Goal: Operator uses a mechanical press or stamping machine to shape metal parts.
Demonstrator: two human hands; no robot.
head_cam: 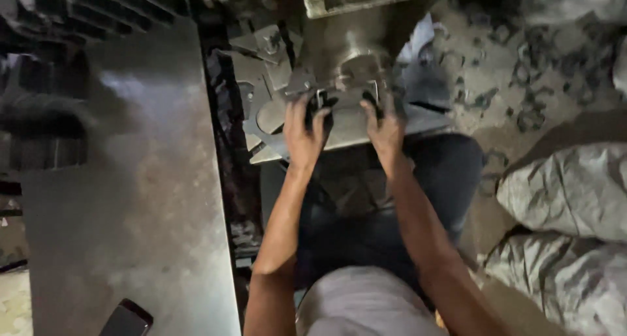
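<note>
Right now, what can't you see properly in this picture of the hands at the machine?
All in the head view:
- Fingertips of the left hand and right hand: curled over small dark parts, so their shape and the grip are unclear.
- The metal press: its top is cut off by the upper edge.
- The dark phone-like object on the metal table: cut off by the bottom edge.
- Scrap pieces on the floor: too blurred to identify.
</note>
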